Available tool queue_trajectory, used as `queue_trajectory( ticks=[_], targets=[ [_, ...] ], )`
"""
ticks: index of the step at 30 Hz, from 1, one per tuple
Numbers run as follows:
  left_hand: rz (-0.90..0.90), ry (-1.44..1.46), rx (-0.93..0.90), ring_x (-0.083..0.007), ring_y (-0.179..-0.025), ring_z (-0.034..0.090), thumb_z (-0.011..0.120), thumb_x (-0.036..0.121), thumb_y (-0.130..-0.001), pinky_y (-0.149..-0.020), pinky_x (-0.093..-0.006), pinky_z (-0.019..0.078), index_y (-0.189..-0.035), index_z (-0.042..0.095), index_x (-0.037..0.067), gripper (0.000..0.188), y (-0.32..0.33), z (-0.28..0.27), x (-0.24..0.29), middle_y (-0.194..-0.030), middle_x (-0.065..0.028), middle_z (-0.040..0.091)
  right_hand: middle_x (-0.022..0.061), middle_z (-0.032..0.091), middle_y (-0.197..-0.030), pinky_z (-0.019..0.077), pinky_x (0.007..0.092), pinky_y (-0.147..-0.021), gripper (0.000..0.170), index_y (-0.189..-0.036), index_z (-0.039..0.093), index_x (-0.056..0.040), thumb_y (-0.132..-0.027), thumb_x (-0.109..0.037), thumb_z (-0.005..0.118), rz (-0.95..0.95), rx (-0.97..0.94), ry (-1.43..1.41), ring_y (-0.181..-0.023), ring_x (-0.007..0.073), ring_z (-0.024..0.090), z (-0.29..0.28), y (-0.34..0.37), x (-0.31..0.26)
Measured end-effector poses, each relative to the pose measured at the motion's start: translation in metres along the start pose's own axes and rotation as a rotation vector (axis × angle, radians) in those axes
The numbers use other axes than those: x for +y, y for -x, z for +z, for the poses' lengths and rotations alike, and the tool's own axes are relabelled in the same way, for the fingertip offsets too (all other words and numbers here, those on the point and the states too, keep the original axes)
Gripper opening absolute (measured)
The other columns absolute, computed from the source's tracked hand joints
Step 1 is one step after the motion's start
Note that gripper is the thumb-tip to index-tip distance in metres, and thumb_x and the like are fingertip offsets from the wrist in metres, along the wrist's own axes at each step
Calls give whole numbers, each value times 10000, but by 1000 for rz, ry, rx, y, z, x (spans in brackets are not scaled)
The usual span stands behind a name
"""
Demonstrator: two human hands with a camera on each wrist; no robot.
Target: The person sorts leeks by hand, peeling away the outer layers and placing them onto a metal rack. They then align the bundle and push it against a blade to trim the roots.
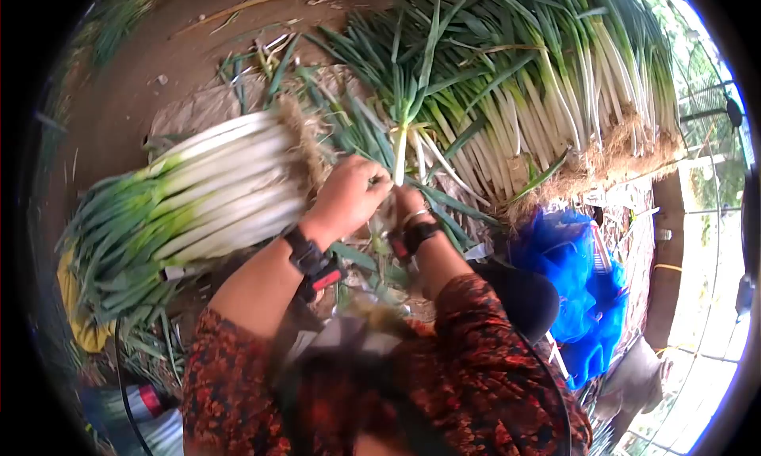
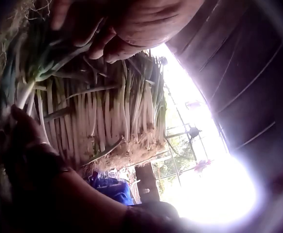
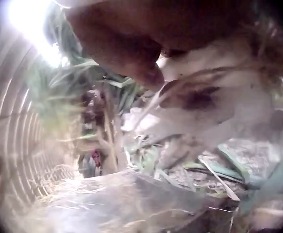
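Note:
One green onion (image 1: 400,151) stands out in front of me, its leaves fanning away and its white stalk running down to my hands. My right hand (image 1: 412,206) grips the lower stalk, and the left wrist view also shows that hand around the white part. Close beside it, my left hand (image 1: 353,194) has curled fingers, their tips right at the stalk's lower end. Whether they pinch it I cannot tell. In the right wrist view, dark fingers (image 3: 136,60) hang over blurred pale material. The root end is hidden by the hands.
Stacked green onions (image 1: 230,183) with thick white stalks lie at left, roots toward me. A larger heap (image 1: 539,99) fills the upper right. Blue plastic (image 1: 575,290) is near my right elbow. Loose leaves (image 1: 361,254) litter the ground, and a brown sheet (image 1: 194,111) lies beyond the left stack.

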State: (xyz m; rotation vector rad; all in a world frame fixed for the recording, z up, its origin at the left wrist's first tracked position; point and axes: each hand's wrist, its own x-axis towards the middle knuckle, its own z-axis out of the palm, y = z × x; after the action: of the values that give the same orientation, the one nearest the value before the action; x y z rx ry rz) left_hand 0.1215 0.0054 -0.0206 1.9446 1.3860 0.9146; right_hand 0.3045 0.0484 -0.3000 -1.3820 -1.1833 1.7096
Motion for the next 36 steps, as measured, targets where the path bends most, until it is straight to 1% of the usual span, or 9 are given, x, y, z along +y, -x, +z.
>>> queue_trajectory(
  ticks=[1, 5, 13, 18, 21, 25, 29, 33, 36],
  targets=[
    [-28, 18, -27, -341, -903, 590, 673, 145, -814, -804, -411, 466, -889, 665, 33, 135, 1, -2, -2, -902, -162, 633, 80, 566, -710, 455, 384, -551, 275, -976, 603, -22, -902, -283, 558, 414, 117, -595, -601, 241, 541, 0, 7, -36],
    [-31, -54, -46, -345, -881, 606, 636, 192, -839, -781, -412, 475, -880, 674, 44, 159, 4, -4, -13, -871, -154, 657, 53, 549, -771, 408, 284, -508, 251, -1057, 593, -85, -888, -269, 610, 259, 106, -572, -628, 153, 511, 21, 121, -191],
    [-17, -59, 191, -304, -950, 626, 635, 53, -779, -805, -397, 497, -1057, 665, 104, 285, 5, -13, -17, -1165, -129, 614, 17, 523, -697, 382, 264, -433, 188, -959, 572, -54, -933, -240, 588, 224, -10, -265, -512, 121, 491, 35, 280, -245],
    [259, -497, 391, -270, -1309, 413, 614, -16, -777, -1108, -443, 336, -1140, 664, 232, 442, 15, -26, 2, -1352, -31, 514, -25, 484, -670, 353, 206, -415, 223, -1123, 531, -35, -955, -183, 535, -563, -94, 685, -467, 71, 427, 11, 358, -208],
    [312, -609, 195, -211, -1360, 358, 668, 37, -768, -1175, -561, 125, -1021, 696, 241, 326, 32, -69, 14, -1294, 33, 563, -38, 496, -664, 335, 192, -423, 372, -1260, 497, 15, -934, -155, 551, 117, -132, 62, -482, 53, 429, 39, 408, -250],
    [305, -757, 124, -137, -1013, 557, 772, 48, -678, -1170, -561, 64, -900, 687, 230, 299, 56, -143, 26, -869, 77, 612, -34, 530, -658, 377, 198, -460, 285, -1154, 554, 11, -926, -157, 577, -13, -142, 479, -519, 48, 473, 61, 389, -261],
    [347, -1041, 467, -189, -897, 566, 609, 107, -771, -1018, -611, 263, -762, 658, 171, 81, 106, -234, 27, -788, 5, 573, 25, 604, -771, 477, 263, -584, 203, -1083, 590, -43, -887, -84, 618, -431, -5, 785, -679, 81, 563, 90, 309, -247],
    [19, -1251, 520, -245, -997, 550, 619, 102, -747, -1070, -654, 195, -817, 644, 125, 77, 157, -297, 39, -850, -34, 552, 114, 656, -916, 516, 341, -679, 287, -1091, 623, -65, -827, -136, 710, -1032, -29, 799, -787, 235, 646, 149, 221, -256],
    [-56, -1363, 561, -272, -939, 539, 609, 98, -730, -913, -538, 344, -780, 626, 117, 57, 187, -321, 23, -857, -54, 564, 115, 658, -985, 523, 353, -738, 285, -1072, 670, -99, -798, -146, 738, -1044, -58, 785, -856, 285, 644, 195, 174, -264]
  ],
)
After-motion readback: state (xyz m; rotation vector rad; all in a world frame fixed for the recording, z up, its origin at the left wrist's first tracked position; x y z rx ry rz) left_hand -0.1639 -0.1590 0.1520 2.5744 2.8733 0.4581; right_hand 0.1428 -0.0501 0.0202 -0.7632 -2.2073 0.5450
